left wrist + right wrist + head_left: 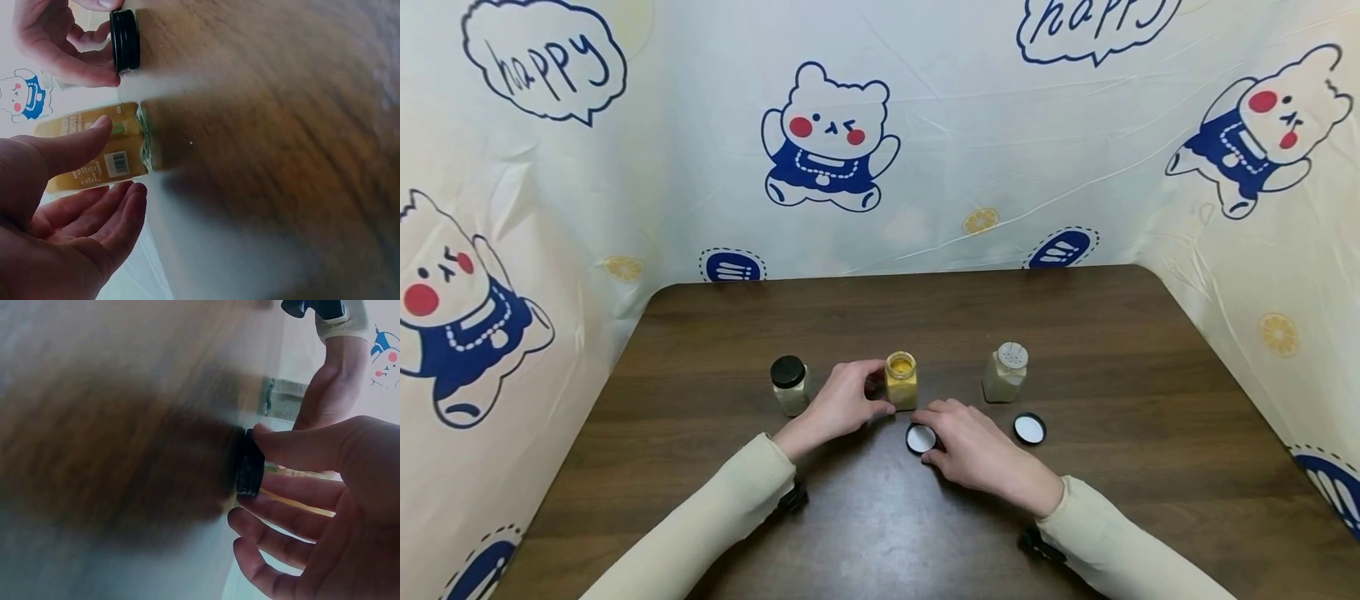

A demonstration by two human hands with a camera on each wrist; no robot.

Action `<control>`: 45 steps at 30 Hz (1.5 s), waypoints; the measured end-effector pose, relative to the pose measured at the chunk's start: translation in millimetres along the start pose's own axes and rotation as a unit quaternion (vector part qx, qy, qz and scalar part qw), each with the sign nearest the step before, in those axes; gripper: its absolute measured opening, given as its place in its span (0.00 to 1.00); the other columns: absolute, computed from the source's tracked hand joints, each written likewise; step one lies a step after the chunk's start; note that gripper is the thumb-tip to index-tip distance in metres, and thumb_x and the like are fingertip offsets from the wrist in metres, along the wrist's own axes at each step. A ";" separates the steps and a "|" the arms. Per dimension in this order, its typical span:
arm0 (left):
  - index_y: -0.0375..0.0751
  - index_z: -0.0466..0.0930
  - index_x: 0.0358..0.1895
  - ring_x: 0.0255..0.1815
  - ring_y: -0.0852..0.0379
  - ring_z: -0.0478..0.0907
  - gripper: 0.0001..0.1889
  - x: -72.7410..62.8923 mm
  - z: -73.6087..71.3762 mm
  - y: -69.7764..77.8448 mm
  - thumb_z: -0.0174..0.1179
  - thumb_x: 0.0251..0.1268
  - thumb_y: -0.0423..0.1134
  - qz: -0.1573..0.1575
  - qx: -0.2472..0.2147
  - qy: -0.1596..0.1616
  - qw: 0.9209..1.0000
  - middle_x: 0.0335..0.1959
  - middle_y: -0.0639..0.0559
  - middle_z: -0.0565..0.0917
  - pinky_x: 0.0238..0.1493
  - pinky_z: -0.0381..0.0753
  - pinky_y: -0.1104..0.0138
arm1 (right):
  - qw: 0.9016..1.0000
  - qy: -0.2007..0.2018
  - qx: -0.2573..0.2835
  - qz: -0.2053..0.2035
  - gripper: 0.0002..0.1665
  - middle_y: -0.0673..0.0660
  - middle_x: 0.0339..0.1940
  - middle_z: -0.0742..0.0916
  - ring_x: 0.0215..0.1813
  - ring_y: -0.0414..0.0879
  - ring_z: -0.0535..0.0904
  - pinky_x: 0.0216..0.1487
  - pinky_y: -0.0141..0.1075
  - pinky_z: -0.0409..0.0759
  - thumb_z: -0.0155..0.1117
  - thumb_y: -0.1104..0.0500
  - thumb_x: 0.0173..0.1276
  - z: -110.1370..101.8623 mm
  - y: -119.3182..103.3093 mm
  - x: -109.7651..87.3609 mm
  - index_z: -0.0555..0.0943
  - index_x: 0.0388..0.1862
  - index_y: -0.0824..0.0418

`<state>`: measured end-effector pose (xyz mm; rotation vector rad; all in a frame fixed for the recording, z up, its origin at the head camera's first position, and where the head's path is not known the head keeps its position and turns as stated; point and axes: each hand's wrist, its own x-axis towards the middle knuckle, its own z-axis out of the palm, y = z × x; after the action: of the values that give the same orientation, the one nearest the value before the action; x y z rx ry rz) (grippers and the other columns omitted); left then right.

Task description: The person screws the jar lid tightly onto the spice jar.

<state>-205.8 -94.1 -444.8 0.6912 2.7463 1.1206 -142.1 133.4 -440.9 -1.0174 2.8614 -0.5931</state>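
An uncapped glass jar of yellow contents (pixel 902 390) stands upright on the table. My left hand (pixel 842 400) holds it loosely from the left; in the left wrist view the thumb (pixel 94 134) lies across the labelled side and the other fingers are by the opposite edge. Just in front of the jar, my right hand (pixel 973 446) pinches a black lid (pixel 250 465) between thumb and fingers, low at the tabletop. That lid's white inside faces up in the head view. The two hands are close together, apart from each other.
A black-capped jar (pixel 790 387) stands left of my left hand. To the right are a jar with a perforated shaker top (pixel 1005 375) and another black lid (pixel 1029 428), white inside up. The brown table (pixel 880 533) meets a printed curtain (pixel 925 167) behind.
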 end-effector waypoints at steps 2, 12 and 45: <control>0.35 0.84 0.58 0.45 0.49 0.87 0.26 0.0 0.6 -0.8 0.81 0.55 0.32 -0.001 0.005 0.001 1.000 0.49 0.46 0.89 0.48 0.86 0.56 | 1.000 0.003 0.009 0.004 0.27 0.56 0.54 0.87 0.55 0.54 0.83 0.51 0.51 0.84 0.81 0.60 0.63 -0.8 -0.2 -0.2 0.85 0.59 0.63; 0.35 0.85 0.57 0.45 0.50 0.86 0.26 0.1 2.3 -4.4 0.83 0.53 0.33 -0.001 0.006 0.007 1.000 0.46 0.48 0.89 0.48 0.85 0.57 | 0.998 0.024 0.042 0.032 0.29 0.57 0.56 0.87 0.59 0.54 0.83 0.57 0.52 0.82 0.81 0.61 0.62 -6.7 1.6 -5.6 0.84 0.61 0.65; 0.39 0.88 0.54 0.44 0.53 0.86 0.24 3.5 2.9 -7.1 0.84 0.52 0.34 -0.005 -0.018 0.002 1.000 0.45 0.51 0.89 0.49 0.85 0.58 | 0.995 0.056 0.059 0.057 0.32 0.58 0.60 0.87 0.62 0.53 0.82 0.59 0.51 0.82 0.82 0.62 0.62 -21.8 6.9 -8.8 0.82 0.65 0.64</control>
<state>-210.9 -95.1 -451.5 0.6709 2.7221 1.1679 -143.1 151.1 -423.9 -0.8238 2.9134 -0.8214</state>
